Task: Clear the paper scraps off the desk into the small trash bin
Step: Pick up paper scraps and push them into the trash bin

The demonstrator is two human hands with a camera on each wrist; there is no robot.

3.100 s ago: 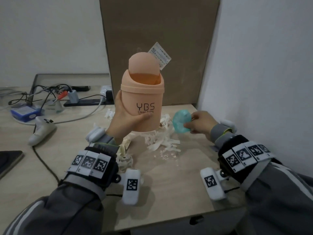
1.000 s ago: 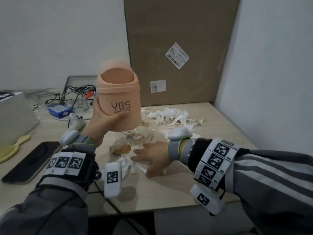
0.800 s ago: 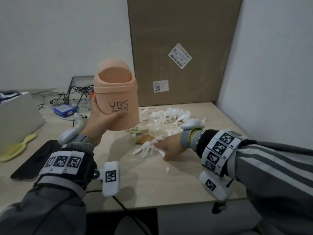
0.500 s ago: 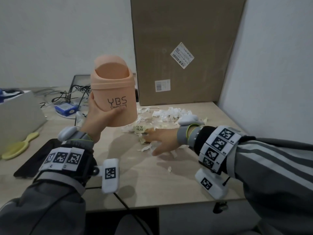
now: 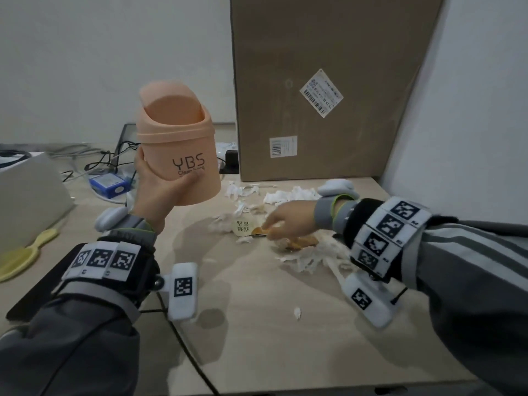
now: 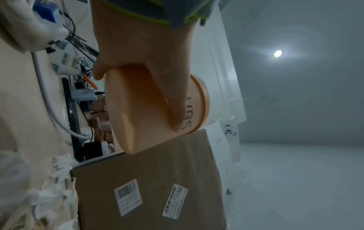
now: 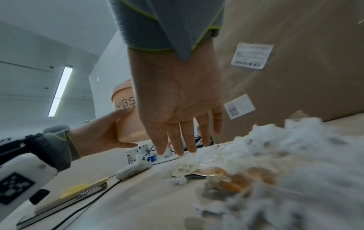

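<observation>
A small peach trash bin (image 5: 177, 155) marked YBS, with a swing lid, is held upright above the desk's left half. My left hand (image 5: 160, 192) grips its lower body, thumb across the front (image 6: 169, 99). My right hand (image 5: 285, 221) lies low over the desk with its fingers straight (image 7: 177, 137), fingertips at a white printed wrapper (image 5: 242, 227). White paper scraps (image 5: 311, 255) are heaped under its wrist, around an orange-brown wrapper (image 5: 303, 241). More paper scraps (image 5: 288, 194) lie behind the hand, and one lone scrap (image 5: 297, 312) sits nearer me.
A tall cardboard box (image 5: 323, 90) stands at the desk's back and a white wall (image 5: 471, 110) closes the right side. To the left are cables (image 5: 105, 161), a blue box (image 5: 108, 182), a yellow brush (image 5: 25, 255), a phone (image 7: 65, 200) and a white controller (image 7: 133, 168).
My right hand has slid flat across the desk away from me and rightward, dragging scraps and wrappers into a heap. The left hand keeps the bin raised.
</observation>
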